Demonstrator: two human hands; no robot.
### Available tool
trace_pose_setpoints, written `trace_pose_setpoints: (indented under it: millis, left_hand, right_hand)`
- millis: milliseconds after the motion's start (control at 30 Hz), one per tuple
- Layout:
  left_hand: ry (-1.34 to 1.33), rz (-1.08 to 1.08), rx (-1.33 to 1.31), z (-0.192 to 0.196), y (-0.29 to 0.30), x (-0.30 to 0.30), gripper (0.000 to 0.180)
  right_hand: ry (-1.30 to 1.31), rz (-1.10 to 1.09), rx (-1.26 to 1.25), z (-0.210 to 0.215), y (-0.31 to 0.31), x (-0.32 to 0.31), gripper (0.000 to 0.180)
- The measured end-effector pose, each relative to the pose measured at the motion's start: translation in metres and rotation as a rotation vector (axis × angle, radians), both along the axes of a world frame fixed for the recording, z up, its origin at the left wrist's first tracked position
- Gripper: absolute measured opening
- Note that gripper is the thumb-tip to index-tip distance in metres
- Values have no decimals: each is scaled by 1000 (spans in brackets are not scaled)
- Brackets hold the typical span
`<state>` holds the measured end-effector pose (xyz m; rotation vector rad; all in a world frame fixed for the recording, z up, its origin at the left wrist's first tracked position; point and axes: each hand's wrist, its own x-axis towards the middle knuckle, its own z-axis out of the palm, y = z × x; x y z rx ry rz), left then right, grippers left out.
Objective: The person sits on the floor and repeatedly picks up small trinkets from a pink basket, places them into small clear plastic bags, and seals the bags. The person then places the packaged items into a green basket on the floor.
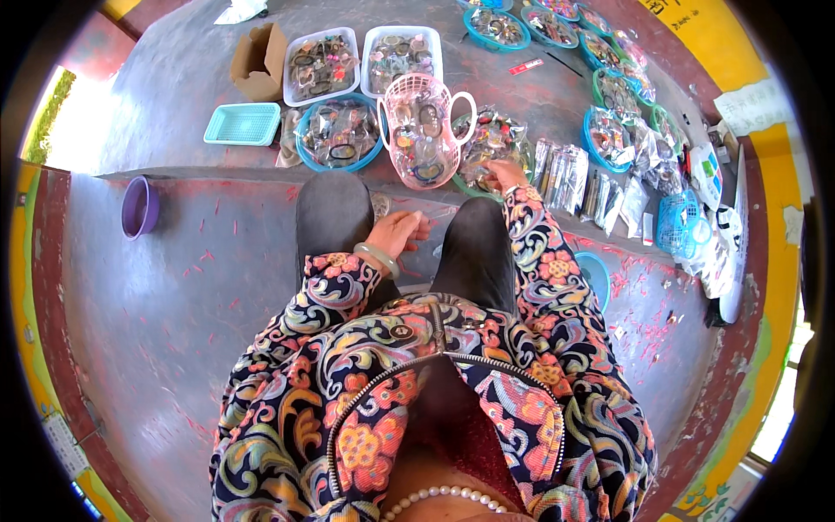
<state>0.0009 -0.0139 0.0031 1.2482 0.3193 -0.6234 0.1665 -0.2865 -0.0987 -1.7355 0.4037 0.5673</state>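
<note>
Right hand (pixel 506 176): at the near right side of the green-rimmed basket (pixel 474 189), fingers bent among bagged accessories (pixel 494 139); whether they pinch a bag, we cannot tell. Left hand (pixel 398 233): above the lap between the knees, fingers loosely extended, no held item visible. Bags lie heaped in the basket, just right of the pink two-handled basket (pixel 421 181).

Handling, our estimate: each bag light, its film soft and slippery, the contents perhaps easily bent; we would pinch a bag's edge. The basket looks thin and slightly flexible; grip the rim.

Writing: dark characters (pixel 657 7) on the yellow wall band; faint marks on a pale paper sheet (pixel 751 106), illegible. Bag labels too small to read.
</note>
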Motion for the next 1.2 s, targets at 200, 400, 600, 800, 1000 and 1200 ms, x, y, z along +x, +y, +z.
trace_pose_setpoints:
  millis: [200, 400, 600, 800, 1000, 1200]
  left_hand:
    - [13, 15, -26, -4, 3, 0, 33]
    - [93, 67, -154, -2, 7, -1, 34]
    - [51, 109, -450, -1, 13, -1, 25]
    - [-56, 167, -452, -2, 19, -1, 12]
    - [-97, 144, -321, -5, 18, 1, 14]
    - [-267, -42, -123, -12, 17, 2, 15]
  right_hand:
    - [-123, 45, 97, 71, 1, -54, 25]
    - [-311, 164, 428, 125, 43, -121, 22]
    - [-393, 331, 603, 144, 83, -154, 22]
    - [-415, 374, 527, 131, 85, -154, 21]
    - [-252, 169, 511, 115, 86, -150, 17]
    - [-185, 51, 491, 130, 102, -151, 21]
